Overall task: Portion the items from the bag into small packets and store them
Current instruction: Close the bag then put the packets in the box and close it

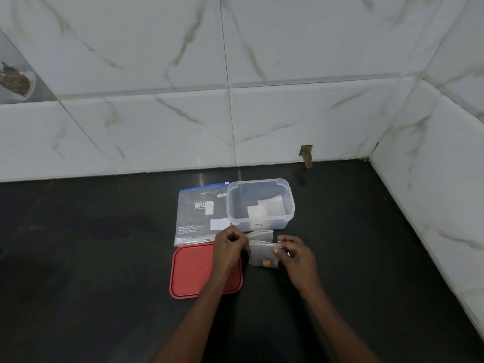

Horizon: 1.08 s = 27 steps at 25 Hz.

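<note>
Your left hand [230, 247] and right hand [296, 258] each pinch the small packet [262, 255] top, beside red lid [193, 271]; clear tub [262, 203] behind, near counter [104, 258] back edge.

Held upright: small clear packet [262, 254], one orange piece [266, 263] at its bottom, top edge pinched by left hand [227, 247] and right hand [298, 260]. Just behind: open clear container [280, 221] holding filled packets [267, 206]. Left of container: printed bag [199, 213], flat; red lid [193, 271] flat before it.
</note>
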Each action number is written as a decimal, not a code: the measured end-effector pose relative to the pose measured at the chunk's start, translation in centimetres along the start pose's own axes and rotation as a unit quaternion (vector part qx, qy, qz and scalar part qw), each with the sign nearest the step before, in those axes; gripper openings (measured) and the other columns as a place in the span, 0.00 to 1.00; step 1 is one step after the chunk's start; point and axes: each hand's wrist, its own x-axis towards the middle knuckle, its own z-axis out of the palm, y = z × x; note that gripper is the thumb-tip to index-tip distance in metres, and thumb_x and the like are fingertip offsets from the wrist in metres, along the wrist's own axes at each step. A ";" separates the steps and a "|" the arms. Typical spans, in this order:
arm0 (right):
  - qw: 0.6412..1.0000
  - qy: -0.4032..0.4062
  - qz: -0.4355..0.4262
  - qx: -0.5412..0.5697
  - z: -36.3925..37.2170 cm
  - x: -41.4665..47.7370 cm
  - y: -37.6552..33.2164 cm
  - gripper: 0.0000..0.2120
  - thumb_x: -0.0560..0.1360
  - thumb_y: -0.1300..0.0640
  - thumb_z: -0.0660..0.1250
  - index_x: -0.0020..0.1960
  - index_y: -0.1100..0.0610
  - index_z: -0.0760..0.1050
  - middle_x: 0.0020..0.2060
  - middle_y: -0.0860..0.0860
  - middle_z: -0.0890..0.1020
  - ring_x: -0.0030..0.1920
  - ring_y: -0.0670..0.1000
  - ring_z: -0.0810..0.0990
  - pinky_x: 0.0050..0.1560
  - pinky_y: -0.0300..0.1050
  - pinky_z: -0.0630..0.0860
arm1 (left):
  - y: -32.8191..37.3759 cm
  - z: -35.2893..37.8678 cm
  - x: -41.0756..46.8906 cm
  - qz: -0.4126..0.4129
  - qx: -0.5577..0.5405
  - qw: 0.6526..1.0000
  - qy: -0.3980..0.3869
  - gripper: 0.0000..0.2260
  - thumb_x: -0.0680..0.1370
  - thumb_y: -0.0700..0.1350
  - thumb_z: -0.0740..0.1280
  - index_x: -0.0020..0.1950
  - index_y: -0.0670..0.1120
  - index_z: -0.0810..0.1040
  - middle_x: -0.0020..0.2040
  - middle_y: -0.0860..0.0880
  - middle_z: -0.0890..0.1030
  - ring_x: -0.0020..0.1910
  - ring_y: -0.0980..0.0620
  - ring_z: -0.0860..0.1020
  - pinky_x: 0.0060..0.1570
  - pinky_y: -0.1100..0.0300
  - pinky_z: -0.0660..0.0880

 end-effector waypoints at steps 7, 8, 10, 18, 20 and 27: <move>0.980 -0.060 0.024 0.189 0.2 0.0 -3.9 0.06 0.72 0.67 0.71 0.43 0.60 0.86 0.43 0.54 0.87 0.46 0.54 0.85 0.49 0.49 0.81 | 1.7 -2.9 -0.9 0.008 -0.150 0.972 -0.182 0.01 0.71 0.37 0.67 0.42 0.40 0.77 0.35 0.41 0.75 0.36 0.48 0.73 0.38 0.61 0.73; 0.979 -0.049 0.023 0.198 0.4 -0.1 -4.4 0.06 0.72 0.67 0.71 0.43 0.60 0.86 0.40 0.56 0.87 0.43 0.54 0.85 0.48 0.52 0.81 | 2.0 -2.9 -1.2 -0.001 -0.188 0.963 -0.193 0.04 0.72 0.42 0.69 0.43 0.42 0.77 0.37 0.42 0.73 0.38 0.47 0.72 0.40 0.58 0.72; 0.976 -0.027 0.023 0.213 0.7 -0.2 -5.0 0.04 0.72 0.66 0.72 0.42 0.60 0.86 0.39 0.59 0.86 0.41 0.53 0.84 0.47 0.55 0.80 | 2.2 -2.9 -1.8 -0.016 -0.246 0.946 -0.210 0.14 0.75 0.48 0.70 0.51 0.37 0.78 0.46 0.37 0.77 0.46 0.42 0.76 0.48 0.50 0.76; 0.972 -0.011 0.006 0.234 1.4 -0.9 -5.8 0.02 0.71 0.65 0.73 0.42 0.63 0.85 0.39 0.66 0.84 0.39 0.55 0.82 0.43 0.52 0.79 | 2.3 -2.0 -2.9 -0.034 -0.205 0.975 -0.074 0.08 0.73 0.36 0.75 0.48 0.31 0.83 0.45 0.32 0.84 0.44 0.40 0.82 0.50 0.30 0.78; 0.968 -0.015 0.008 0.248 1.3 -1.3 -6.2 0.05 0.71 0.67 0.72 0.44 0.61 0.85 0.40 0.59 0.86 0.42 0.56 0.85 0.46 0.51 0.81 | 2.4 -2.1 -3.3 -0.021 -0.211 0.975 -0.075 0.08 0.73 0.33 0.74 0.50 0.31 0.83 0.48 0.31 0.85 0.45 0.40 0.84 0.51 0.44 0.80; 0.955 -0.014 0.016 0.296 1.2 -1.7 -6.2 0.09 0.73 0.70 0.69 0.44 0.58 0.84 0.42 0.58 0.86 0.44 0.56 0.84 0.48 0.52 0.81 | 2.7 -2.5 -4.8 0.048 -0.265 0.956 -0.118 0.24 0.77 0.28 0.68 0.71 0.44 0.73 0.57 0.36 0.85 0.55 0.44 0.84 0.55 0.52 0.82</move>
